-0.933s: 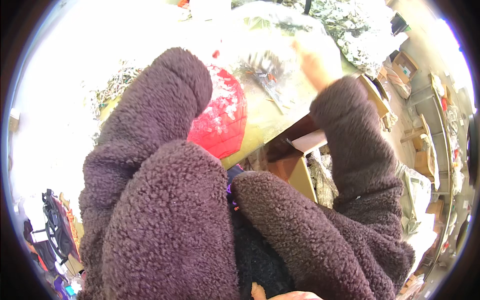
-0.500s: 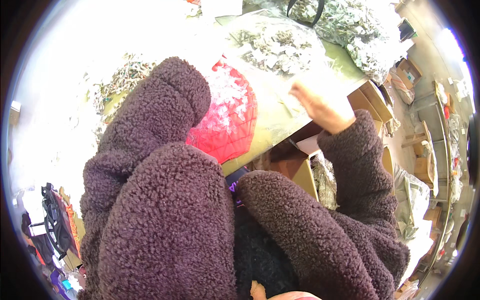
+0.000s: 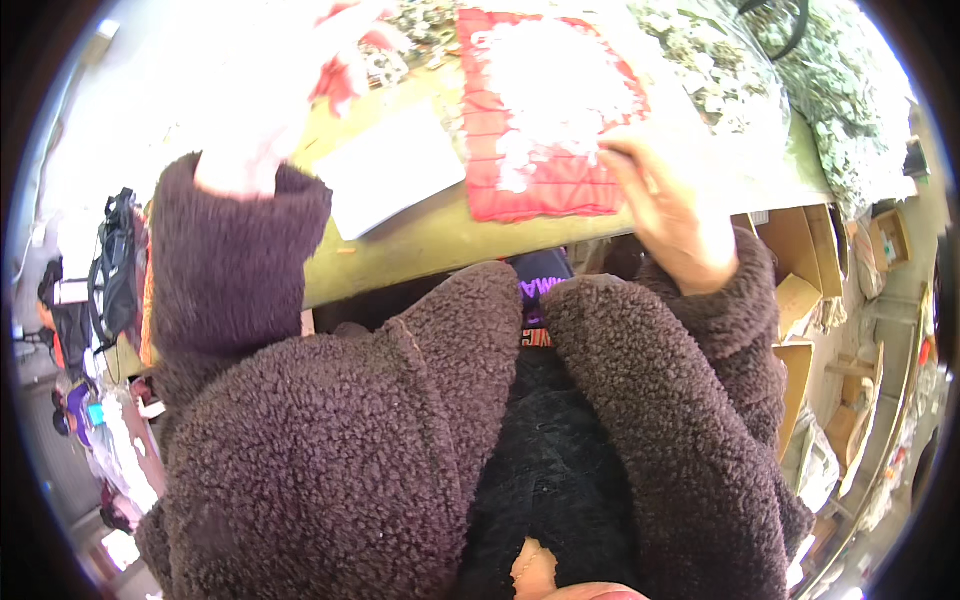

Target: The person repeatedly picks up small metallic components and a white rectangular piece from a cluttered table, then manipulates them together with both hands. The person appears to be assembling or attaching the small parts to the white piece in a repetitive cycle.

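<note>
My left hand (image 3: 345, 65) reaches over the far left of the table, beside a small heap of dried plant pieces (image 3: 388, 65). Its fingers look apart, though glare and blur wash out much of them. A red quilted cloth (image 3: 490, 190) lies in front of me, covered with small white pieces (image 3: 550, 90). My right hand (image 3: 685, 205) is at the cloth's right edge, with thumb and forefinger bent close together. Whatever is between those fingertips is lost in the brightness. A blank white sheet (image 3: 390, 170) lies between my left wrist and the cloth.
The olive-green tabletop (image 3: 420, 250) ends just before my lap. Clear bags of dried pale leaves (image 3: 720, 70) and a larger grey-green leaf heap (image 3: 850, 120) fill the far right. Opened cardboard boxes (image 3: 795, 255) stand below on the right. Black bags (image 3: 115, 250) hang at the left.
The view has shifted, bringing the cloth higher and farther right. My left hand, previously hidden beyond its sleeve, now shows. My right hand has come to the cloth's edge. The white sheet is visible.
</note>
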Tool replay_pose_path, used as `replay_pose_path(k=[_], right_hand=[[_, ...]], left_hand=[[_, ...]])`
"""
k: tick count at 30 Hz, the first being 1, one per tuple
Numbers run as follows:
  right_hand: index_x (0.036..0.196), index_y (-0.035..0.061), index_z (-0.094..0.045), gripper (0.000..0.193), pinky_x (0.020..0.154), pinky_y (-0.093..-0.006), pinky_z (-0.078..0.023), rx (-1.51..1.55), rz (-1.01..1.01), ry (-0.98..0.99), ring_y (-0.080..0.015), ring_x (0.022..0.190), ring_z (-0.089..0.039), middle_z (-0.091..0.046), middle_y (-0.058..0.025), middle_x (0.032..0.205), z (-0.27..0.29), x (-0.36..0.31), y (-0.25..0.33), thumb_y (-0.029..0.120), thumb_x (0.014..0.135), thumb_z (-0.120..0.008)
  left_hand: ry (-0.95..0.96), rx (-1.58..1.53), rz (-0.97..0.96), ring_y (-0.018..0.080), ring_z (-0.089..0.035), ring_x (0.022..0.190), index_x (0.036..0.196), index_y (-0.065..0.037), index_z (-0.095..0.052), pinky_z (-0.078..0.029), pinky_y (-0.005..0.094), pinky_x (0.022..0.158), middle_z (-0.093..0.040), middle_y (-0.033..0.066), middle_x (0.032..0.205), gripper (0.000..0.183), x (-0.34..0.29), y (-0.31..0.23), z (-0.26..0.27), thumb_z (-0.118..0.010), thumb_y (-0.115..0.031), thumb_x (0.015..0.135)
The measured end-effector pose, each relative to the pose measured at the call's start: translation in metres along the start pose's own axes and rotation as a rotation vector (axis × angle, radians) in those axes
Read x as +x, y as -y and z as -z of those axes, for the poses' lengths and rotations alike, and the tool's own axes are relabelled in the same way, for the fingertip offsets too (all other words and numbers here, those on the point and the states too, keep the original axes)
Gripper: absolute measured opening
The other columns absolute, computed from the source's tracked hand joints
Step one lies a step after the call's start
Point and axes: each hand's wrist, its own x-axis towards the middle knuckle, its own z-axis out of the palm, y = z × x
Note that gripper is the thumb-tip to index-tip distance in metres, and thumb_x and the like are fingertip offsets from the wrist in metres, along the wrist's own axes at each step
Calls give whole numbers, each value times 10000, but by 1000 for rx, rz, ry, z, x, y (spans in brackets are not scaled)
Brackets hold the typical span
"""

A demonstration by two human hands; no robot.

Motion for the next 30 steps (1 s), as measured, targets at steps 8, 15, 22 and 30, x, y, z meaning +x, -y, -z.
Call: replay_pose_path(k=[8, 15, 22, 30], right_hand=[[752, 37, -607, 105, 627, -383, -462, -309, 130, 66, -270, 671, -566, -572, -105, 703, -128, 31, 28, 121, 786, -553], [778, 60, -590, 92, 629, -398, -455, -255, 55, -70, -267, 696, -551, -545, -103, 694, -138, 30, 57, 102, 712, -544], [976, -23, -602, 204, 673, -313, -491, 351, -331, -183, -216, 719, -616, -634, -126, 840, -105, 21, 60, 135, 851, -568], [939, -51, -571, 187, 600, -300, -491, 807, -627, -1234, -180, 648, -587, -609, -112, 787, 48, -170, -41, 103, 832, -564]], left_hand=[[-477, 513, 200, 191, -585, 802, 1061, -13, -593, -484, 308, 721, -627, 129, 973, 231, -128, 96, -1, -552, -152, 882], [-362, 671, -168, 320, -544, 991, 1137, 11, -559, -428, 380, 899, -559, 198, 1110, 315, -151, 117, -20, -518, -68, 834], [-420, 878, -148, 301, -519, 993, 1177, -45, -572, -392, 413, 904, -559, 171, 1120, 367, -157, 120, -19, -588, -121, 818], [-165, 260, 61, 71, -515, 700, 1273, -37, -493, -444, 187, 549, -567, 92, 1152, 352, -167, 111, -10, -451, -15, 923]])
